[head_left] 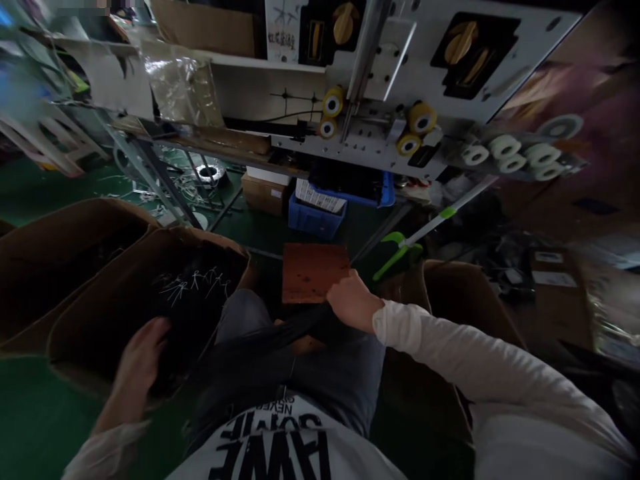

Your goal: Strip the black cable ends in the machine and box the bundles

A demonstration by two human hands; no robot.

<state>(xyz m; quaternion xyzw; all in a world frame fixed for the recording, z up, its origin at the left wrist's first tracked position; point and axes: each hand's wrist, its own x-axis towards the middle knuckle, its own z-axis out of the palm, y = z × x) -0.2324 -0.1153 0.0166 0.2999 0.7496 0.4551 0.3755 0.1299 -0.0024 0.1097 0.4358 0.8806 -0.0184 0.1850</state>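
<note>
Dim workshop with a green floor [30,400]. At centre, right hand [354,301] closed in a fist on dark cloth [297,323], stretched leftward over the lap [350,383], overlapping the lower right corner of a reddish-brown block [314,270]. At lower left, left hand [144,353] blurred, fingers loosely bent, over an open cardboard box [80,303] with white threads [195,283] among dark contents; impossible to tell whether holding anything. Farther out, a second box [75,227] at left, a blue crate [317,221] above centre, a machine panel [420,67] with yellow rollers [333,102] at top.
</note>
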